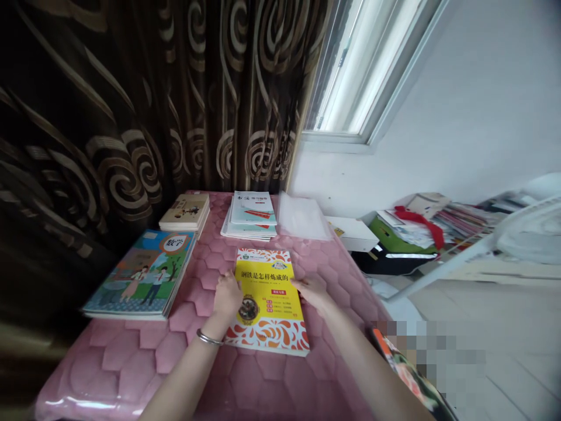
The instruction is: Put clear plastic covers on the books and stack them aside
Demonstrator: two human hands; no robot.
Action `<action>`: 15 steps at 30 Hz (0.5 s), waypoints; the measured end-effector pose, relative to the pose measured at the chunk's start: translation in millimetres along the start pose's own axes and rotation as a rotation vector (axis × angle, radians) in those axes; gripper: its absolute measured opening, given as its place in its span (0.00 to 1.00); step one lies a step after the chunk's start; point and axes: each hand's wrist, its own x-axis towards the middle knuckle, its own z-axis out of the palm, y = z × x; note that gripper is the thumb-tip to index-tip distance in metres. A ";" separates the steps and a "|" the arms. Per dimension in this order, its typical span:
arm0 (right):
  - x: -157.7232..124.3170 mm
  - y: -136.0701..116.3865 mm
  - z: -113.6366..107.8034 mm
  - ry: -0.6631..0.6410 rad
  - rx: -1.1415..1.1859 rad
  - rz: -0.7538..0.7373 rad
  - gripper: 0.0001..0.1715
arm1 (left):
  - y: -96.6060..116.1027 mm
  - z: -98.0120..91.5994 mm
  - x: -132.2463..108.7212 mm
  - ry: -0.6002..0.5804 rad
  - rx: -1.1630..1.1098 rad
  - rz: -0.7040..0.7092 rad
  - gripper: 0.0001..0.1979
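A yellow book [268, 295] with an orange-and-white patterned border lies flat on the pink quilted table cover [144, 362]. My left hand [227, 295] rests on the book's left edge with its fingers curled over it; a silver bracelet sits on that wrist. My right hand [313, 289] touches the book's right edge, fingers extended along it. Both hands flank the book at mid-height.
A large blue-green textbook [142, 275] lies at the left. Behind are a tan book stack [186, 211], a teal-and-white stack [252, 215] and a clear plastic sleeve [302, 216]. A dark swirl-patterned curtain hangs behind. Right of the table sit boxes, papers and a white rack [482, 245].
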 end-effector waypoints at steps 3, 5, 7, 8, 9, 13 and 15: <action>-2.7 -3.0 3.9 -0.012 0.025 0.011 0.16 | -1.4 0.4 3.7 -0.008 -0.012 -0.011 0.14; -6.1 -5.9 9.0 -0.018 0.083 0.025 0.19 | -1.8 0.2 4.0 -0.012 -0.029 -0.017 0.14; -10.1 -9.2 15.5 -0.044 0.200 0.076 0.21 | -2.3 -0.2 3.6 -0.012 -0.054 -0.023 0.14; -12.2 -10.8 19.0 -0.061 0.263 0.115 0.22 | -2.8 -0.5 3.4 -0.012 -0.069 -0.027 0.15; -14.6 -12.6 22.1 -0.076 0.318 0.153 0.22 | -3.4 -0.9 3.5 -0.011 -0.087 -0.029 0.15; -27.3 -22.6 27.2 -0.056 0.418 0.168 0.27 | -6.9 -6.2 5.2 -0.008 -0.181 -0.009 0.11; -35.5 -30.8 24.0 -0.010 0.439 0.071 0.31 | -7.4 -12.9 5.3 0.003 -0.229 0.010 0.12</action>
